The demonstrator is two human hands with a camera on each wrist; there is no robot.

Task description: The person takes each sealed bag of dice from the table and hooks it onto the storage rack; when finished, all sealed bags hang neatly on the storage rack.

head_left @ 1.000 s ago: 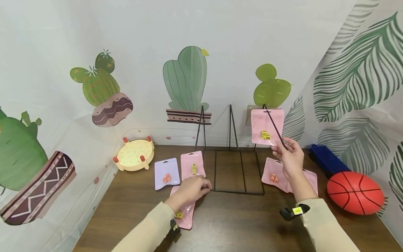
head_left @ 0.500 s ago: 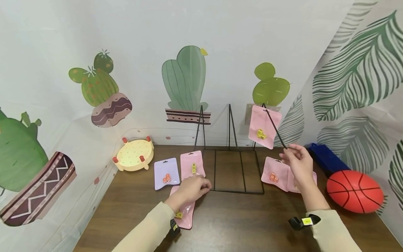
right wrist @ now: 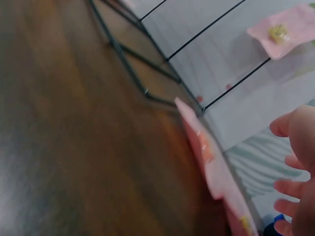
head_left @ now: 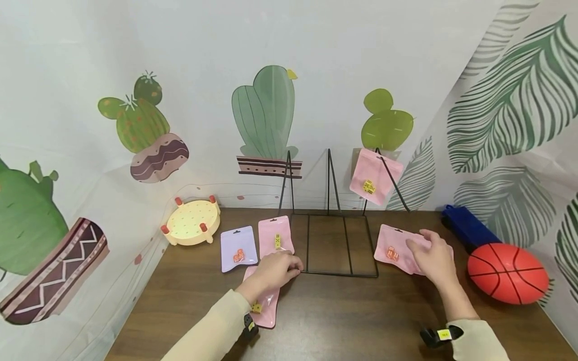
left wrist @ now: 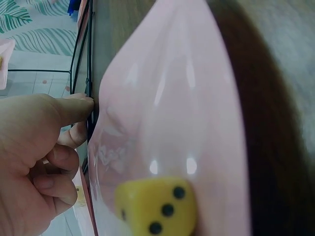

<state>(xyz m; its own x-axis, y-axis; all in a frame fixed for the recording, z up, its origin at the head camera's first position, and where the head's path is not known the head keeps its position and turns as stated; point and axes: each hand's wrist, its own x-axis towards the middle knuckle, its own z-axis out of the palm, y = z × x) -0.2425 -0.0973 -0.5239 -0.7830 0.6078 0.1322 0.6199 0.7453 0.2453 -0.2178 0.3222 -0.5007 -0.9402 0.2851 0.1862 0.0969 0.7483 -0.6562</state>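
At the front left corner of the black wire rack [head_left: 338,274], my left hand [head_left: 276,268] pinches the wire between thumb and finger. A pink zip bag with yellow dice [head_left: 369,168] hangs tilted on the rack's right prong. My right hand [head_left: 433,258] holds nothing, its fingers spread above two overlapping pink bags, one showing orange dice [head_left: 392,253]; the hand partly covers the other. By my left hand lie a pink bag with a yellow die [head_left: 270,231] and a lilac bag with orange dice [head_left: 237,240]. Another pink bag [left wrist: 172,123] lies partly under my left wrist.
An upturned cream stool-like toy with red feet [head_left: 194,220] stands at the back left. To the right are a red ball with black lines [head_left: 508,273] and a dark blue pouch [head_left: 471,230]. The rack's left and middle prongs [head_left: 329,175] hold no bag.
My right hand has let go of the right prong's tip and moved down and right over the pink bags. The hanging bag has swung and tilted. My left hand has stayed put.
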